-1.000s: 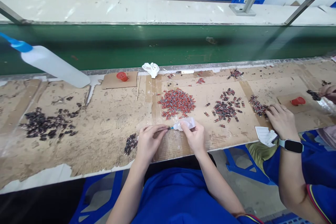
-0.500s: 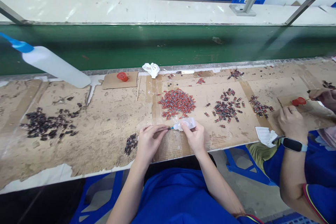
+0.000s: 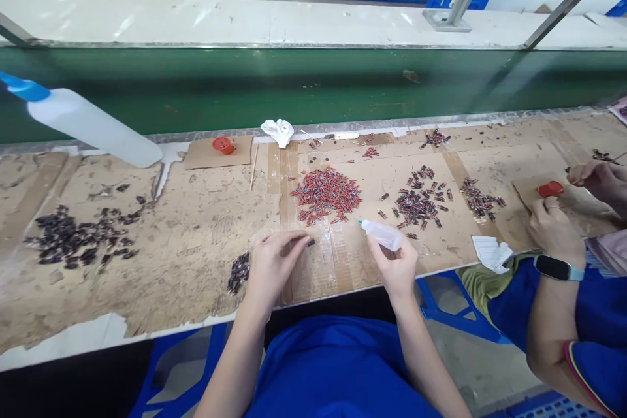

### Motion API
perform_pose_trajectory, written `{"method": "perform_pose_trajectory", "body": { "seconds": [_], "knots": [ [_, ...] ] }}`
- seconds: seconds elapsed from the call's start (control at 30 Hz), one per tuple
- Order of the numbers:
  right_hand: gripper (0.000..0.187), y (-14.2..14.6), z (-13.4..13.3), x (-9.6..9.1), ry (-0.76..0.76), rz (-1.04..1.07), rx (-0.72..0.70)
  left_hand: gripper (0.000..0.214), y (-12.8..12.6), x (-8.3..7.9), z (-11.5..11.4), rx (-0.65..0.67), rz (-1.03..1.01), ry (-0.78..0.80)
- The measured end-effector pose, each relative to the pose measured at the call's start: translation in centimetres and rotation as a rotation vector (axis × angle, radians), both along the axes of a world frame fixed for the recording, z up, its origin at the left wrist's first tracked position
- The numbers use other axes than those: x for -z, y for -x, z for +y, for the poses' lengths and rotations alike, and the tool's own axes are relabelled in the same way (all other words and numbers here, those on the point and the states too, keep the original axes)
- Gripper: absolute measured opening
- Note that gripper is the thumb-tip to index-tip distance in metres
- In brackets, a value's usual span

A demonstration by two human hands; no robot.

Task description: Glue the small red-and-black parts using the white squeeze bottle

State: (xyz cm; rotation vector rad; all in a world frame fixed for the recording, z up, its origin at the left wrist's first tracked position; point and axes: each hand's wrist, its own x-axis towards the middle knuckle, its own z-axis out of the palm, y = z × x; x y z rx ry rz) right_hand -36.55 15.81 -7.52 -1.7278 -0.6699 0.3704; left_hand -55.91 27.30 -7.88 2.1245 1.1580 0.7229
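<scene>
My left hand (image 3: 275,263) rests low on the cardboard-covered bench (image 3: 196,235), fingers pinched on a small dark part at their tips. My right hand (image 3: 399,266) grips a small clear squeeze bottle (image 3: 383,234) with a blue tip that points left, a hand's width away from the left hand. A heap of small red parts (image 3: 326,192) lies just beyond both hands. A small clump of dark parts (image 3: 238,272) sits left of my left hand near the bench edge.
A spread of dark-and-red parts (image 3: 416,202) lies right of the red heap, a dark pile (image 3: 73,238) at far left. A large white bottle (image 3: 88,124), red caps (image 3: 223,144) (image 3: 549,189), a crumpled cloth (image 3: 277,130) and a paper slip (image 3: 490,251) are about. A co-worker's hands (image 3: 556,228) work at right. A green conveyor (image 3: 313,81) runs behind.
My right hand has pulled the squeeze bottle away to the right, off the part in my left hand. The co-worker's hands drew back toward the red cap.
</scene>
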Motion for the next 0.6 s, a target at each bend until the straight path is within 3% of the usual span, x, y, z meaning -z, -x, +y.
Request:
{"method": "perform_pose_trajectory", "body": {
  "seconds": [0.17, 0.37, 0.5, 0.6],
  "knots": [
    [0.029, 0.1, -0.8, 0.2, 0.115, -0.479, -0.009, 0.016, -1.4, 0.8, 1.2, -0.051, 0.140, -0.115],
    [0.026, 1.0, -0.6, 0.0, 0.129, -0.687, 0.004, 0.016, -2.2, 1.4, 1.5, -0.026, 0.135, -0.183],
    [0.013, 2.6, 0.3, -1.1, -0.039, -0.664, -0.041, 0.016, -2.3, 0.5, 0.4, 0.021, 0.009, -0.243],
    [0.016, 4.2, 1.6, -1.3, -0.121, -0.396, -0.208, 0.013, -2.4, -0.7, -0.7, 0.065, -0.100, -0.288]
  ]
}}
